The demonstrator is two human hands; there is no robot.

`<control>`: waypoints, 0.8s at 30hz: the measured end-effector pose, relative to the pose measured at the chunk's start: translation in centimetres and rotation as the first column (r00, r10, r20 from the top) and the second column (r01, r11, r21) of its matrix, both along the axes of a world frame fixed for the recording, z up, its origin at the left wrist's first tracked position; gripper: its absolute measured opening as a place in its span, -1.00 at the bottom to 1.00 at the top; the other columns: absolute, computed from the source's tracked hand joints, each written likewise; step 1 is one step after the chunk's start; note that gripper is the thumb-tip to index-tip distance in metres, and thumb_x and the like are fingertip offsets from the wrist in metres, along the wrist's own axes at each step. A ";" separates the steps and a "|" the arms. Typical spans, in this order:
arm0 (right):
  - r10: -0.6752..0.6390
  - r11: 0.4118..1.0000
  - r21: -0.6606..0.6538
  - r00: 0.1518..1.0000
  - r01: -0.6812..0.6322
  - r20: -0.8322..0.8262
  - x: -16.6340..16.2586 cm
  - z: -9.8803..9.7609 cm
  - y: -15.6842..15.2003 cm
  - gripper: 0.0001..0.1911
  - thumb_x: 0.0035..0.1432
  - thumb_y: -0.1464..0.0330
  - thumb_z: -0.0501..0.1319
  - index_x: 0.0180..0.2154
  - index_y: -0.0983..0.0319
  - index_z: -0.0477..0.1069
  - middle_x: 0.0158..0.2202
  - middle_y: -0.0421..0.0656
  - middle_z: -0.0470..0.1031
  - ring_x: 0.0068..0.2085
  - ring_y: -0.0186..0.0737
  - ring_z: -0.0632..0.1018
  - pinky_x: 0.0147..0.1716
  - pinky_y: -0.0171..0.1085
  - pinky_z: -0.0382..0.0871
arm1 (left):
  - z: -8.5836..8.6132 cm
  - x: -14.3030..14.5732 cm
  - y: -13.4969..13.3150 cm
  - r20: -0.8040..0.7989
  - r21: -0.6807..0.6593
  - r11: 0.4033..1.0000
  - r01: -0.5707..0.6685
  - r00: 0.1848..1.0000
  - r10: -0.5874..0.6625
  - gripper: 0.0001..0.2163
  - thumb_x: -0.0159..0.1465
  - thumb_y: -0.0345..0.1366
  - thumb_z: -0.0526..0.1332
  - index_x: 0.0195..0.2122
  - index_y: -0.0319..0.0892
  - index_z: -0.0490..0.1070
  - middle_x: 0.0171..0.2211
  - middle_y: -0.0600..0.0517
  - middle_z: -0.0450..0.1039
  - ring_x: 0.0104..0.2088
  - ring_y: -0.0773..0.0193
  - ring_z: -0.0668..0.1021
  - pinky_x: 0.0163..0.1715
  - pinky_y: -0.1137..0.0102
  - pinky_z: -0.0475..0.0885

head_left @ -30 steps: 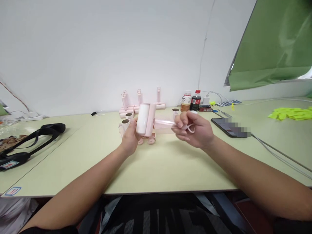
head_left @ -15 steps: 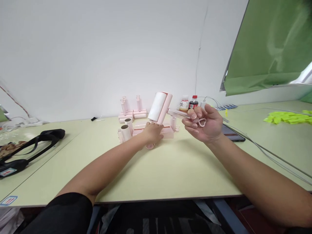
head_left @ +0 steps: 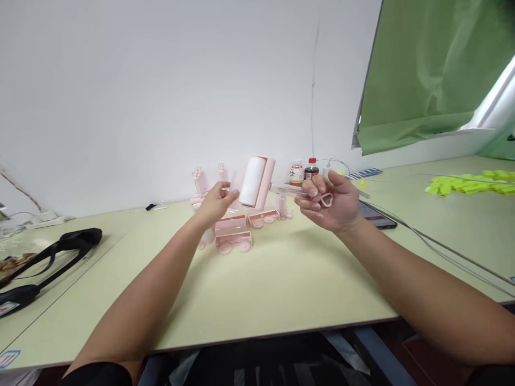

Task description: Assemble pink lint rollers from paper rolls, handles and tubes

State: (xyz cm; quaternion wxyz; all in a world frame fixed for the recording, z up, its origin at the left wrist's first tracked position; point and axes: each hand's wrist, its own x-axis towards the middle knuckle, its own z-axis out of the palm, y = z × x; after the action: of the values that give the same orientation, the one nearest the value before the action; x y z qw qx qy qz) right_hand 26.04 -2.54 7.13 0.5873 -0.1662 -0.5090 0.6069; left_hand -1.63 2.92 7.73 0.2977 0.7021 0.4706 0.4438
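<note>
Overall, listed by size, lgst first:

1. Wall point(head_left: 161, 96), plain white, backs the lot.
2. Table point(head_left: 289, 284), pale green-yellow, w/ seam at L.
3. Green sheet point(head_left: 410, 80), hung upper R, prob. as window cover.
4. Black frame point(head_left: 60, 254), far L, well apart from the pink parts, likely parked out of the way.
5. Lime pile point(head_left: 470, 183), far R, also off to one side.
6. Rt hand point(head_left: 332, 203): palm turned up, fingers curled round handle end of item 8. Grip at far end prob. leaves the white surface untouched.
7. L hand point(head_left: 217, 203): part-curled, gap betw. thumb & fingers, just L of roller head; pale see-through pc. blurred at fingertips, can't tell if gripped.
8. Lint roller point(head_left: 259, 183), pink/white, in air above table, head tilted, white side facing L hand, prob. for easy access.
9. Phone point(head_left: 378, 215), flat, partly behind Rt forearm.
10. Front pink case point(head_left: 233, 241) & 2nd pink case point(head_left: 263, 219), grouped below hands, presumably for short reach.
11. White-cap bottle point(head_left: 296, 172) & red-cap bottle point(head_left: 311, 169), upright nr wall, prob. set back from work area.
12. Clear handle point(head_left: 281, 207), upright beside 2nd case.
13. Loop point(head_left: 327, 200), at roller's handle end.
</note>
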 end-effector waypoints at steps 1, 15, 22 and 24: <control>0.019 1.000 0.003 1.000 -0.019 0.011 -0.1 -0.2 0.0 -0.54 0.14 0.04 0.12 -0.61 0.19 0.12 -0.59 -0.24 0.20 -0.62 -0.40 0.12 -0.75 -0.45 -0.06 | 0.6 -0.8 0.0 0.041 -0.037 0.999 0.026 0.999 -0.025 -0.53 0.13 -0.05 0.29 0.02 -0.12 0.32 -0.27 -0.03 0.50 -0.37 0.23 0.52 -0.38 0.36 0.38; 0.220 0.975 0.020 0.974 -0.219 -0.058 -1.0 -2.4 1.2 -0.67 0.13 0.21 0.21 -0.58 0.24 0.29 -0.50 -0.22 0.28 -0.59 -0.39 0.23 -0.74 -0.43 0.09 | 0.8 -2.1 -0.7 0.157 -0.111 0.934 0.338 0.934 -0.320 -0.49 0.11 -0.06 0.34 0.04 -0.12 0.32 -0.26 -0.03 0.52 -0.26 0.19 0.58 -0.27 0.30 0.46; 0.230 0.973 -0.009 0.971 -0.231 -0.070 -1.4 -3.0 1.5 -0.67 0.13 0.21 0.23 -0.57 0.24 0.30 -0.49 -0.24 0.30 -0.60 -0.41 0.24 -0.74 -0.43 0.11 | 0.4 -1.8 -0.7 0.115 -0.146 0.926 0.349 0.935 -0.334 -0.49 0.09 -0.05 0.36 0.03 -0.13 0.35 -0.32 0.01 0.50 -0.30 0.21 0.57 -0.32 0.33 0.47; 0.220 0.974 -0.032 0.973 -0.223 -0.075 -1.4 -3.1 1.6 -0.66 0.11 0.19 0.24 -0.57 0.24 0.28 -0.50 -0.24 0.29 -0.61 -0.42 0.23 -0.75 -0.43 0.10 | 0.1 -1.8 -0.5 0.075 -0.159 0.936 0.315 0.949 -0.307 -0.49 0.10 -0.03 0.34 0.04 -0.12 0.34 -0.31 0.01 0.49 -0.29 0.22 0.56 -0.33 0.33 0.48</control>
State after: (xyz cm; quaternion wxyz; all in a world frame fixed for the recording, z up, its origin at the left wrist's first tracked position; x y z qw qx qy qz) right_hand 24.61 -0.91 4.01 0.5300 -0.0985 -0.4908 0.6845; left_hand -3.47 2.41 7.80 0.4343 0.7286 0.3821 0.3667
